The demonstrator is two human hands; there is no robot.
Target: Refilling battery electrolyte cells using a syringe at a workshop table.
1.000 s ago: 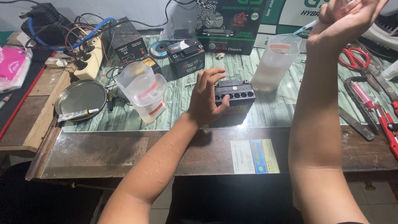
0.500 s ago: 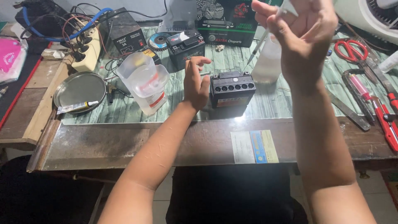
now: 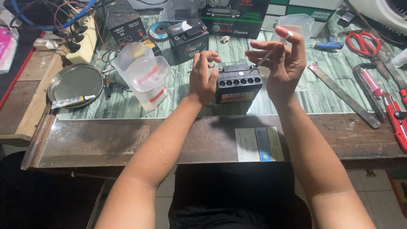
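Note:
A small black battery (image 3: 238,86) with a row of open round cells on top stands on the green-patterned table top (image 3: 305,99). My left hand (image 3: 202,77) rests against its left side, fingers curled at the top edge. My right hand (image 3: 280,61) hovers just right of the battery and holds a thin clear syringe-like tube (image 3: 268,54), tip slanting down toward the cells.
A clear plastic jug (image 3: 144,80) with liquid stands left of the battery, a metal plate (image 3: 76,82) with a glue tube farther left. A second battery (image 3: 187,40), boxes, a power strip (image 3: 82,46), red scissors (image 3: 364,44), a flat metal bar (image 3: 345,95) and red tools (image 3: 392,112) lie around.
My right hand has come down from head height to just beside the battery, bringing the thin tube's tip over the cells. My left hand shifted slightly on the battery's left side.

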